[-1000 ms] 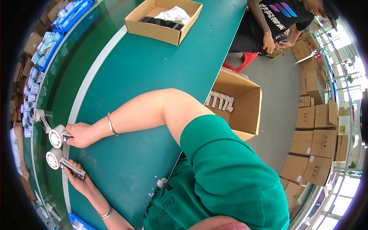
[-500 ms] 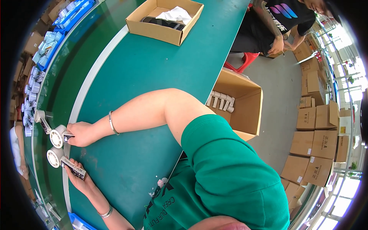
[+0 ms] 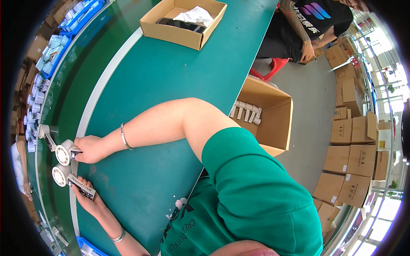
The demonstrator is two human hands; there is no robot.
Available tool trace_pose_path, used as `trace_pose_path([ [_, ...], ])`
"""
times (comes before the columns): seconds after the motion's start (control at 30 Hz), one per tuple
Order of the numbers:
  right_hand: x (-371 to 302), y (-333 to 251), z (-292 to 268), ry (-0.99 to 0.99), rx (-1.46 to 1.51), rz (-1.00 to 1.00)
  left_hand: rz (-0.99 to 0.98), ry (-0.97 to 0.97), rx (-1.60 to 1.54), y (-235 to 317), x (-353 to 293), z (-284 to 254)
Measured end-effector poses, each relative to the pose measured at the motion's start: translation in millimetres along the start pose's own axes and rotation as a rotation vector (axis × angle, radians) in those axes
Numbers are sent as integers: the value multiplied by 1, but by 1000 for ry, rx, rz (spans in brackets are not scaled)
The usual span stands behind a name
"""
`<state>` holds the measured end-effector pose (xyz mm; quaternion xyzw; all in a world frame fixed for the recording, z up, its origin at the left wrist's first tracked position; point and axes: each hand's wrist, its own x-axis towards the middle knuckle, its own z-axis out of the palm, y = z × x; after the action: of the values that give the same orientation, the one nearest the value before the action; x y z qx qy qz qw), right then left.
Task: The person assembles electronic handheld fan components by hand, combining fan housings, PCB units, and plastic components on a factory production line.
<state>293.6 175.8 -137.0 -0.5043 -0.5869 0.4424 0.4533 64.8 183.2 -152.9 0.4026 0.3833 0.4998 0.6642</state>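
Observation:
My left hand (image 3: 90, 200) is closed around the handle of a white handheld fan (image 3: 82, 187) with a round slotted head. Just above it, my right hand (image 3: 90, 149) grips a second white handheld fan (image 3: 64, 152) by its handle; its fingers are partly hidden by the back of the hand. The two round fan heads sit side by side, almost touching. A third handheld fan (image 3: 50, 141) lies on the green belt beyond my right hand, its dark-faced handle pointing toward me.
An open carton (image 3: 171, 36) with a white cloth and dark object stands at the table's far end. Another carton (image 3: 271, 128) beside the table holds several white fans. A co-worker (image 3: 299, 34) sits near a red stool (image 3: 275, 68). Blue trays (image 3: 68, 32) line the belt's far side.
My hands and both fans have barely moved. The co-worker at the upper right has shifted posture, with the arms and hands in a different place.

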Motion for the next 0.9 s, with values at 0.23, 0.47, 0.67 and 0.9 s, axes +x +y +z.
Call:
trace_pose_path([
  [0.23, 0, 1, 1, -3, 7, 2, 2, -14, 9, 0, 0, -1],
  [0.47, 1, 0, 0, -10, 4, 9, 12, 43, 3, 3, -9, 21],
  [0.67, 2, 2, -1, -12, -4, 13, 15, 47, -18, 1, -8, 25],
  [0.9, 3, 4, 2, -6, -1, 2, 18, 101, 12, 3, -11, 30],
])
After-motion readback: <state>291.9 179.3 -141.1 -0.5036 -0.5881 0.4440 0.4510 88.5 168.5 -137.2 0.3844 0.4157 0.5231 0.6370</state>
